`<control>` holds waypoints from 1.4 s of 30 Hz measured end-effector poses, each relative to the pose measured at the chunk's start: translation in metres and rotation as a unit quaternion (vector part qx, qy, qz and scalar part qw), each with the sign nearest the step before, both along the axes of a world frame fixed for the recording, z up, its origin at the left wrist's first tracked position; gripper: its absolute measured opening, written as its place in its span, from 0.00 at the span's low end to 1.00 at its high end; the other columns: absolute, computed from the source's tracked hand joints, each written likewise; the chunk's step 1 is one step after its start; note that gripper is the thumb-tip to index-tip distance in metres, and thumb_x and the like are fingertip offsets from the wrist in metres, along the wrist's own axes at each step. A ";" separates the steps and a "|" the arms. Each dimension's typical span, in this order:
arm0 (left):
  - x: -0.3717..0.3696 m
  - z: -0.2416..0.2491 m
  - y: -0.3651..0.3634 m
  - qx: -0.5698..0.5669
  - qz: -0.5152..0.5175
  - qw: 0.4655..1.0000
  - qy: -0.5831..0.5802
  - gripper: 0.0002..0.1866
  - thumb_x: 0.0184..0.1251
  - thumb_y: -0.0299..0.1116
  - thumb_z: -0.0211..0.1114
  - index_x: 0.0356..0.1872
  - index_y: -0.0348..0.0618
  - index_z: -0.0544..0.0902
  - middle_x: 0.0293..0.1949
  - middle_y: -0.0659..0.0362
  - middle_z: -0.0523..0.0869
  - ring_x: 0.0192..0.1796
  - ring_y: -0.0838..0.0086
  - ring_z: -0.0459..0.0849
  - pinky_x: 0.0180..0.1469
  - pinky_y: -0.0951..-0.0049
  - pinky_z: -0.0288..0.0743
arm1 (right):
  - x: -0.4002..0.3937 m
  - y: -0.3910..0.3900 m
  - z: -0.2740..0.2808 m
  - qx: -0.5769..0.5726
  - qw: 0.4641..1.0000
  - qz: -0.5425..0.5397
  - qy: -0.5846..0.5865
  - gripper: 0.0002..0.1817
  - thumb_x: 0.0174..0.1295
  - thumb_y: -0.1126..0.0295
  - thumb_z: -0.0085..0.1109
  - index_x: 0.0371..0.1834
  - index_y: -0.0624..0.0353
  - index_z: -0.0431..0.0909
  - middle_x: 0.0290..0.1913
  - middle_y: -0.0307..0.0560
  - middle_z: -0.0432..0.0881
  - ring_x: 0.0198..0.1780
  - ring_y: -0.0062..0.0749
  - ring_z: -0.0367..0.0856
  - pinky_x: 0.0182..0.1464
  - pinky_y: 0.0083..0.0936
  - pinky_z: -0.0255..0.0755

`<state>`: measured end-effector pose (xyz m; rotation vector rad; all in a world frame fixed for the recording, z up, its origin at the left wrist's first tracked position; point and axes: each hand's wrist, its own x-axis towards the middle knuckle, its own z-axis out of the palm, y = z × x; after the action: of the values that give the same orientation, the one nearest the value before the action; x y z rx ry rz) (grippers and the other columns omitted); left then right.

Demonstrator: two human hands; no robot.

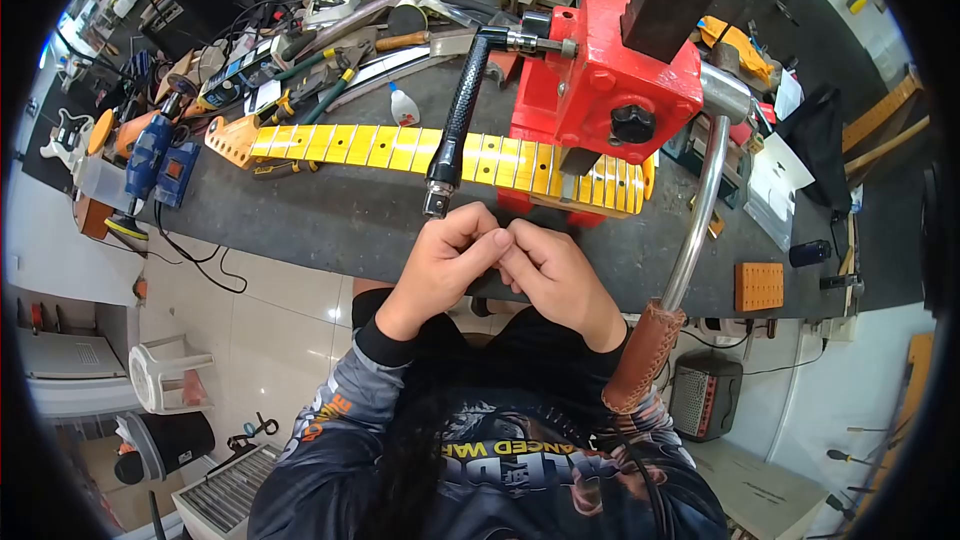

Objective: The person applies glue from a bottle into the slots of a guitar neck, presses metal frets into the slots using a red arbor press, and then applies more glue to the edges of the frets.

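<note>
My left hand [447, 265] and my right hand [562, 278] meet in front of my chest at the bench's near edge. Their fingers are closed in a pinch against each other, and whatever is between the fingertips is too small or hidden to make out. Just beyond them a yellow guitar neck [385, 148] lies across the bench, its frets up and its headstock to the left. Its right end sits under the ram of a red arbor press [632, 90]. A black-handled ratchet wrench [462, 105] hangs from the press, its lower end close above my left hand.
The press's steel lever [705, 210] slants down to a brown leather grip [645, 358] near my right forearm. Pliers, files and cables crowd the back left, beside a blue rotary tool [150, 155]. A small white bottle [403, 105] stands behind the neck; an orange drilled block [759, 286] lies right.
</note>
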<state>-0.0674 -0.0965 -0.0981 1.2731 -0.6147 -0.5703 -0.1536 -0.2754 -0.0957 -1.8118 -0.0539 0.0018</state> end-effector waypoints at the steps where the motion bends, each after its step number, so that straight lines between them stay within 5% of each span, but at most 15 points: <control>1: 0.000 0.001 0.000 -0.002 -0.001 1.000 0.001 0.13 0.86 0.33 0.69 0.37 0.39 0.83 0.29 0.67 0.82 0.31 0.86 0.74 0.33 0.78 0.66 | 0.000 0.000 0.000 -0.002 1.000 -0.001 0.001 0.15 0.86 0.63 0.57 0.41 0.63 0.77 0.32 0.48 0.84 0.33 0.39 0.84 0.38 0.37 0.76; 21: 0.006 0.000 0.009 -0.029 -0.038 0.999 0.004 0.12 0.86 0.30 0.69 0.39 0.32 0.87 0.34 0.58 0.90 0.36 0.78 0.87 0.41 0.74 0.80 | 0.001 -0.002 0.002 0.034 0.999 0.027 0.003 0.16 0.87 0.62 0.59 0.40 0.63 0.79 0.32 0.44 0.83 0.33 0.29 0.82 0.38 0.30 0.75; 34: 0.008 -0.003 0.007 -0.035 -0.044 0.998 -0.015 0.12 0.85 0.29 0.68 0.38 0.33 0.85 0.33 0.57 0.90 0.37 0.77 0.87 0.41 0.73 0.79 | 0.003 -0.002 0.002 0.044 0.999 0.024 0.014 0.17 0.87 0.61 0.59 0.40 0.62 0.77 0.32 0.42 0.83 0.33 0.26 0.82 0.38 0.30 0.75; 42: 0.008 0.000 0.005 -0.017 -0.035 0.998 -0.049 0.13 0.85 0.30 0.68 0.35 0.35 0.83 0.31 0.60 0.86 0.34 0.81 0.78 0.37 0.74 0.70 | 0.001 -0.002 0.003 0.031 0.999 0.017 0.014 0.16 0.87 0.62 0.60 0.40 0.62 0.77 0.31 0.43 0.82 0.33 0.28 0.81 0.39 0.30 0.75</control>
<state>-0.0590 -0.0911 -0.0980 1.2569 -0.7495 -0.5555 -0.1526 -0.2773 -0.0931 -1.7475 -0.0651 0.0493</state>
